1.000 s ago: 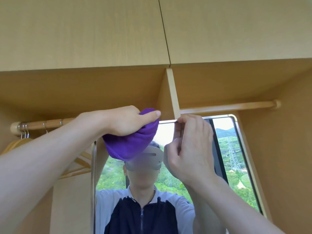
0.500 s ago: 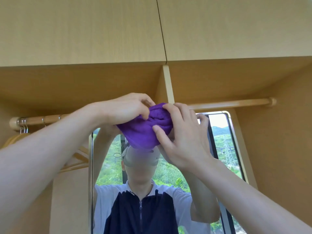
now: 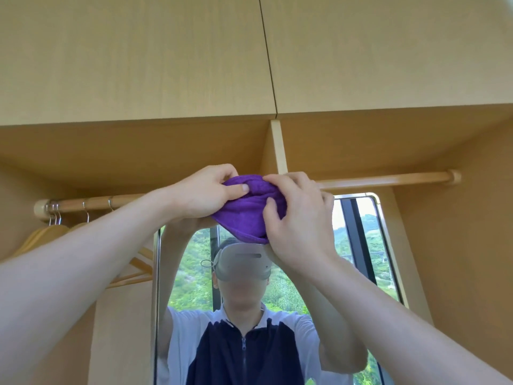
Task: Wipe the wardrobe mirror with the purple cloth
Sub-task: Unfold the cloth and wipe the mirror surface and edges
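A bunched purple cloth point(image 3: 245, 215) is held up in front of the top of the wardrobe mirror point(image 3: 363, 245). My left hand point(image 3: 205, 194) grips its left side, thumb pressed into the fabric. My right hand point(image 3: 298, 220) grips its right side, fingers curled over the top and thumb on the front. The mirror has a metal frame with rounded corners; it reflects a person in a white and dark shirt and green hills through a window. Whether the cloth touches the glass cannot be told.
Wooden upper cabinet doors point(image 3: 166, 56) fill the top. A vertical divider point(image 3: 279, 147) stands above the hands. One wooden rail point(image 3: 388, 179) runs right; another rail point(image 3: 91, 202) on the left carries wooden hangers point(image 3: 52, 232). Wardrobe side walls close in left and right.
My right hand left the mirror's top edge and took hold of the cloth. Both hands now grip the cloth together near the mirror's top centre.
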Tool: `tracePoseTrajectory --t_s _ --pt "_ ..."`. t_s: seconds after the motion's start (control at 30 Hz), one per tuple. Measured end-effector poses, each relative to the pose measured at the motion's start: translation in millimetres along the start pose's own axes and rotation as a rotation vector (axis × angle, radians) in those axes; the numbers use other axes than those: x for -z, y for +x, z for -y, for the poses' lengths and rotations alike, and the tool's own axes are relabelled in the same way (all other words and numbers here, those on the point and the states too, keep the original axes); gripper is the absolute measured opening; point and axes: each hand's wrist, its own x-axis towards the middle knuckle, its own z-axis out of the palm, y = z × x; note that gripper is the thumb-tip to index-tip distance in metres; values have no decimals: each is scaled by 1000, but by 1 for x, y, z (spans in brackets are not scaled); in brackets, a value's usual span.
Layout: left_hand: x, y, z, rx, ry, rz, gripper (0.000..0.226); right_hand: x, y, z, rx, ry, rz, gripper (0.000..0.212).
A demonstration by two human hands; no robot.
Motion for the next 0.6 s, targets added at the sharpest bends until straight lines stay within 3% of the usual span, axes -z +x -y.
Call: tracePoseTrajectory --t_s 0.1,0.23,0.4,0.6 --pt "9 -1 5 -18 134 -47 23 0 4 4 141 -151 62 38" --pt "27 -3 12 -30 128 -77 22 -4 15 15 123 -23 134 49" --pt "62 -12 14 -48 185 -332 30 -13 32 33 111 193 133 46" --pt "120 -44 2 50 426 -239 47 -28 41 52 180 279 219 49"
